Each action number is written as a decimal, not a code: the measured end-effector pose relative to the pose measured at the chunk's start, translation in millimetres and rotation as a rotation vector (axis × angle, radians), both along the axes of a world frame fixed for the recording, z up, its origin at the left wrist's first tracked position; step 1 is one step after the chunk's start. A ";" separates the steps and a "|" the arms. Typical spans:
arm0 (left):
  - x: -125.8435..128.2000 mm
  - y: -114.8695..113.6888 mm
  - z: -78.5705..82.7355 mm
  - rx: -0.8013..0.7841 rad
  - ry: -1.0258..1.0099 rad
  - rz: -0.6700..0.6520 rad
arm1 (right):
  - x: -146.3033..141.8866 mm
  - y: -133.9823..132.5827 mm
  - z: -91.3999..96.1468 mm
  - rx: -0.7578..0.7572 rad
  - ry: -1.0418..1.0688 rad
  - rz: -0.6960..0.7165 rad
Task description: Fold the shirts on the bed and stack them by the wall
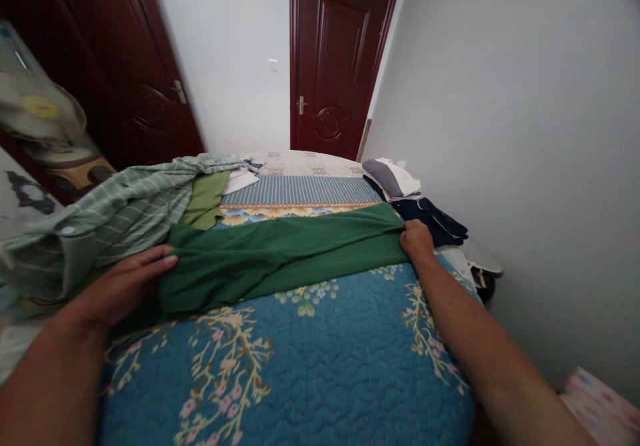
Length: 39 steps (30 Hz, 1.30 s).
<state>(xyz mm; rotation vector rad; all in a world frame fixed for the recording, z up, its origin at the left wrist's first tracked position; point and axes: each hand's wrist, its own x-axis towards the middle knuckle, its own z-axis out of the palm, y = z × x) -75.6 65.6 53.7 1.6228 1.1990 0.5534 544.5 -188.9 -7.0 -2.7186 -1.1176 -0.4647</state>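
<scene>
A dark green garment (280,253) lies stretched across a bed covered by a blue floral quilt (320,359). My left hand (125,283) rests on its left end, fingers curled over the cloth. At the garment's right end my right hand (416,239) is closed, pinching the fabric near the bed's edge. The cloth is folded lengthwise between the two hands.
A green striped garment (110,219) and an olive one (205,199) are heaped at the left. Dark navy clothes (435,223) and a grey-white pile (393,178) lie by the right wall. Two dark red doors (335,66) stand beyond. A fan (35,109) is at far left.
</scene>
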 end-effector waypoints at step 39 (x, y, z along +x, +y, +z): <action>16.3 -0.7 -29.9 0.116 -0.155 -0.299 | -300.5 118.4 0.6 0.588 0.973 0.630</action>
